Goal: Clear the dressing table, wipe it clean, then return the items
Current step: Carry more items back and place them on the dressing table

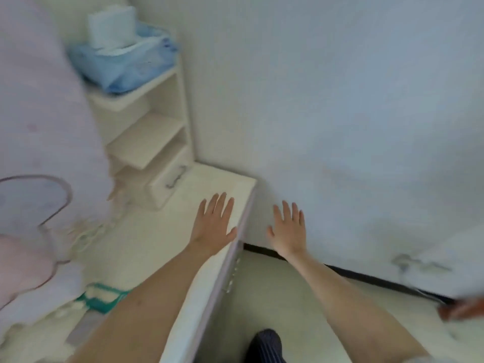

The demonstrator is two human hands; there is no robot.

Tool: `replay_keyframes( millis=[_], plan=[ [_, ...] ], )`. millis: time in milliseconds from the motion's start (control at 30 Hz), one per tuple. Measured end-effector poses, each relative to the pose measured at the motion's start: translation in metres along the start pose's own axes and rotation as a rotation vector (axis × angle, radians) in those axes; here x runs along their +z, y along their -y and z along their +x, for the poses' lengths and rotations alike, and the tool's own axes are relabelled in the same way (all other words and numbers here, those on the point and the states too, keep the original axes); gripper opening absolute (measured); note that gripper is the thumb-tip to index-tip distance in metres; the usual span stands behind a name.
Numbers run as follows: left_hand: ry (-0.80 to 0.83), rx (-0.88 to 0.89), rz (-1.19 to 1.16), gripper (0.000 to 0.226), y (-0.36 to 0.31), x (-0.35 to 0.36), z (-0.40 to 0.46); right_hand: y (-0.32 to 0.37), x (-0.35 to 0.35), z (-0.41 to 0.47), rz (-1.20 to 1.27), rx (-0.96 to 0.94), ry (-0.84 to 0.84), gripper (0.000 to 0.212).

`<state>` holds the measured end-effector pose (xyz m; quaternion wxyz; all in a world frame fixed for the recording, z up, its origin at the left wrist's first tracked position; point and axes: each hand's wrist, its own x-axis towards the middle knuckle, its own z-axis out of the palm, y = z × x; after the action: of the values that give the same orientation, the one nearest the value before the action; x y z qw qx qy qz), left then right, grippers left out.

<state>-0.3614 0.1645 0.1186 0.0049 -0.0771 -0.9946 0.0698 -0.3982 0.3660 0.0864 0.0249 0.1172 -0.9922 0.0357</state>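
Head view, blurred by motion, looking down along both forearms

Left hand [213, 224] hovering at centre frame, fingers straight and spread, gripping nothing, lying over the right-hand edge of the dressing table [162, 231]; touching or just above, not telling from this blur

Right hand [288, 231] hanging just right of centre, fingers likewise straight and fanned, holding nothing, out past the table's edge with the white wall [340, 100] behind and the floor [288, 297] below

Tabletop running as a pale slab from lower left up to its corner near centre, long edge slanting from bottom centre up toward the wall

Things remaining on the top all lying left of the hands: a green tray [103, 297] at lower left, a heart-shaped mirror [31, 205] at mid-left, pink cloth [23, 268] below it, white cords [89, 231] between mirror and hands

Blue tissue pack [123, 61] sitting at upper left atop a small white shelf unit [149, 134] with a handled drawer [167, 184]

Judging the clearing only partly done; left hand being nearer to everything still there, reaching leftward and back toward the tray seeming the natural next move, right hand needing to cross over the table edge first
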Motion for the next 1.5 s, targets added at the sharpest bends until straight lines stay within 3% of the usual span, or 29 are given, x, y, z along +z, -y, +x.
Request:
replay_keyframes(
  millis=[233, 533, 767, 967, 1333, 1500],
  plan=[
    [-0.242, 0.36, -0.037, 0.069, -0.159, -0.09, 0.081, -0.162, -0.078, -0.06, -0.06, 0.404, -0.227, 0.058],
    [-0.397, 0.816, -0.225, 0.064, -0.403, -0.175, 0.092, -0.348, -0.172, -0.19, -0.25, 0.828, -0.422, 0.057],
    [-0.5, 1.115, -0.311, 0.057, -0.568, -0.208, 0.052, -0.439, -0.197, -0.318, -0.339, 1.121, -0.455, 0.054],
    [-0.502, 1.316, -0.4, 0.069, -0.678, -0.208, 0.043, -0.498, -0.177, -0.386, -0.318, 1.345, -0.394, 0.057],
    [-0.511, 1.565, -0.411, 0.064, -0.876, -0.213, 0.12, -0.654, -0.165, -0.407, -0.257, 1.68, -0.413, 0.046],
    [-0.428, 1.625, -0.394, 0.061, -0.936, -0.195, 0.145, -0.7, -0.144, -0.409, -0.213, 1.701, -0.307, 0.05]
  ],
)
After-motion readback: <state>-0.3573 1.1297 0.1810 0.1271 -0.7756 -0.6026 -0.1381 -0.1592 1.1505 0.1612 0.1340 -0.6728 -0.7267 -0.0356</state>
